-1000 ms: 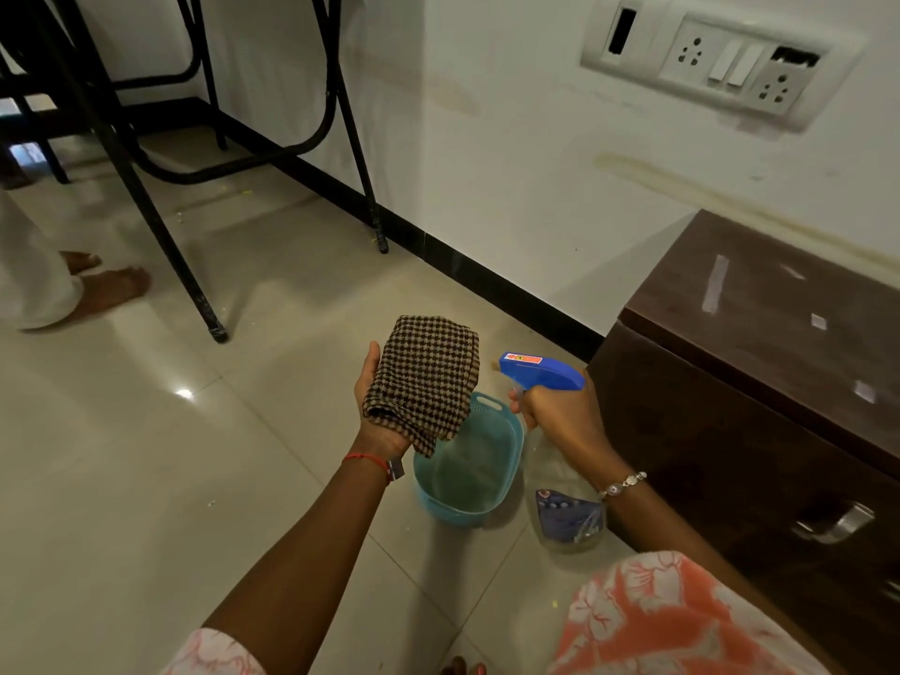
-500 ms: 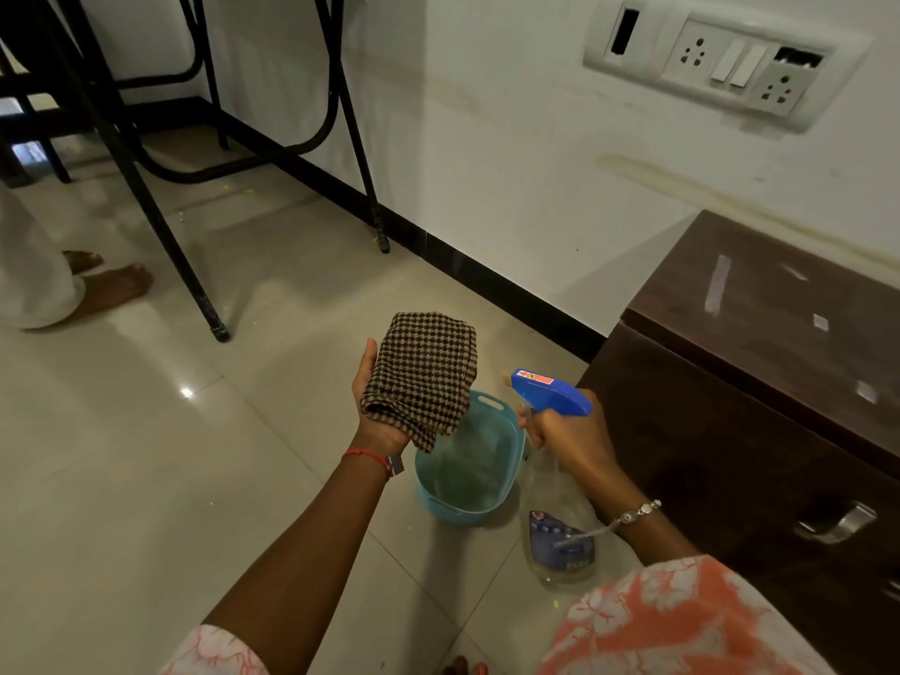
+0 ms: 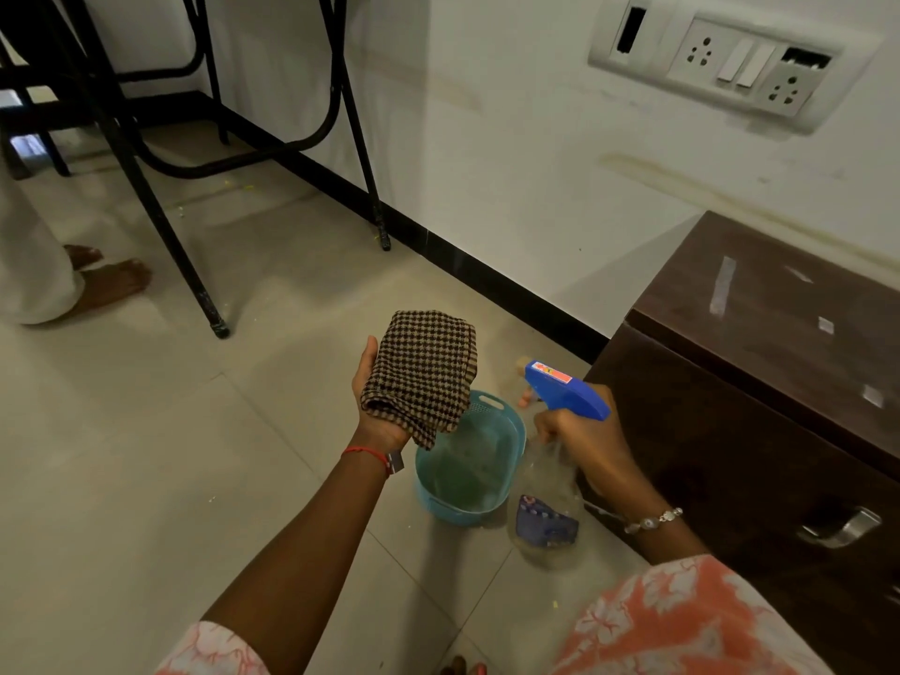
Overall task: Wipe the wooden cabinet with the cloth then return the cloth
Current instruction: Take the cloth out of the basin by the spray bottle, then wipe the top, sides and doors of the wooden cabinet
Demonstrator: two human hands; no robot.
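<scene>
While the left hand [image 3: 377,411] lies palm-up with the folded checked cloth [image 3: 421,375] draped over it, thumb at the cloth's left edge, the right hand [image 3: 582,438] is clenched round the neck of a clear spray bottle [image 3: 545,509] with a blue trigger head, nozzle toward the cloth. Teal basket [image 3: 509,421]: on the tiled floor [image 3: 146,479], below the cloth, just beside the bottle. Wooden cabinet [image 3: 759,382]: dark brown, right of frame, back against the white wall [image 3: 511,163], its near corner just beside the right hand. Black table legs [image 3: 160,226]: upper left, well apart. Open floor lies left of both arms.
</scene>
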